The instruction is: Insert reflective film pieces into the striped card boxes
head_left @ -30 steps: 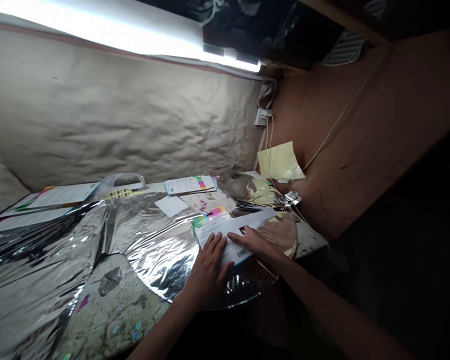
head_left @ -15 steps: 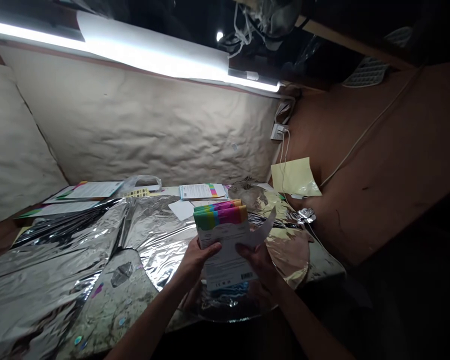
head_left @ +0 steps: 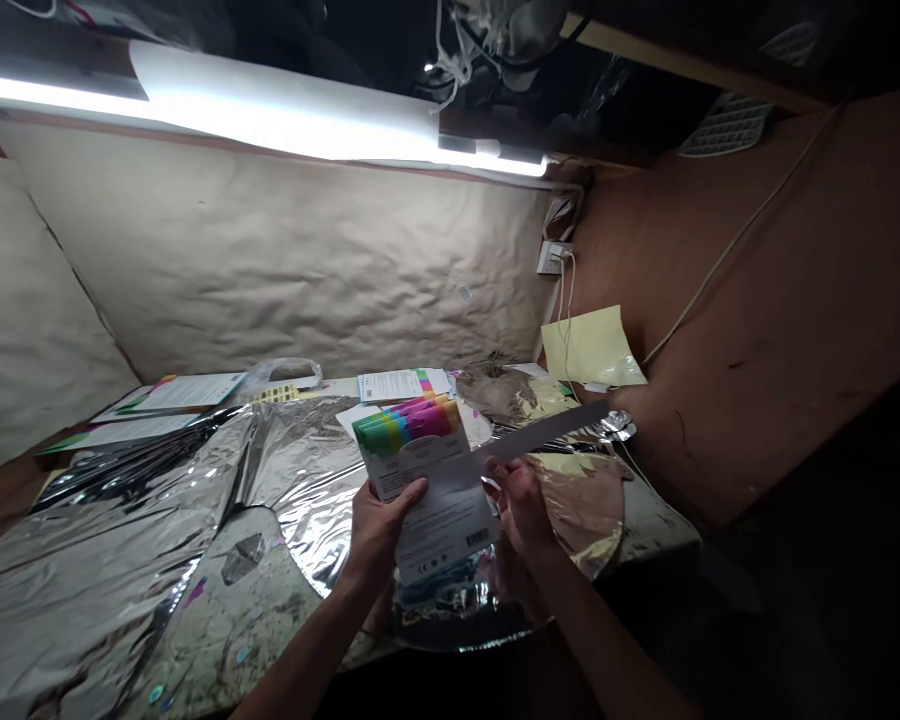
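Observation:
My left hand [head_left: 379, 525] grips the left side of a stack of printed white cards [head_left: 439, 510] with a rainbow-coloured top edge. The cards are tilted and slightly fanned at the top. A long pale strip [head_left: 547, 432] extends from the stack up to the right. Pinched on the strip near the stack's right edge is my right hand [head_left: 521, 495]. Beneath both hands lies shiny silver film [head_left: 319, 500] on the table.
Behind the stack lie more printed cards [head_left: 397, 385]. Card piles [head_left: 184, 392] and a clear plastic bag [head_left: 281, 372] sit at the back left. A yellow sheet [head_left: 594, 345] leans on the right wall near hanging cables. Crumpled foil [head_left: 616, 426] rests at the table's right.
The stack has shifted left and tilted. My right hand has let go of the stack's face and holds the strip, which now stretches farther right and straighter.

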A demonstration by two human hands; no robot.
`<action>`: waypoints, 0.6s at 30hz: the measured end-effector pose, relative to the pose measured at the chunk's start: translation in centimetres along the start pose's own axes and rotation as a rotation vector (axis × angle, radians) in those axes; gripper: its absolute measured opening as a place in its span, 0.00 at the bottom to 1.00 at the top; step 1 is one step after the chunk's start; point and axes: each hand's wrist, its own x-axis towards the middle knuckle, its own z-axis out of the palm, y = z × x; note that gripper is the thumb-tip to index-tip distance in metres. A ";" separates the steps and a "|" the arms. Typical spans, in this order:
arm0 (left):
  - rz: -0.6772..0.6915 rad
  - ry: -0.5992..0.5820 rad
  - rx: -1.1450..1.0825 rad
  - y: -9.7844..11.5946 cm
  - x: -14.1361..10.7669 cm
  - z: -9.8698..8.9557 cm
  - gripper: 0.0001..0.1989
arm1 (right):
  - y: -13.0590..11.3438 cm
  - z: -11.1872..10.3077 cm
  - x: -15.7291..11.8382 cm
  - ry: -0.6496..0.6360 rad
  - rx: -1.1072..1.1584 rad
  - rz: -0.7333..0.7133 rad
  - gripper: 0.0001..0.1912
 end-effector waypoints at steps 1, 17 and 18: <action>-0.010 -0.003 -0.012 0.0 0.0 0.0 0.26 | 0.2 -0.1 0.4 0.056 0.040 -0.028 0.17; 0.144 0.029 0.501 3.5 1.1 -0.4 0.26 | -3.6 1.7 -2.1 -0.212 -0.424 -0.346 0.33; 0.126 -0.037 0.504 3.5 0.9 -0.2 0.26 | -3.8 2.1 -2.2 -0.269 -0.360 -0.295 0.31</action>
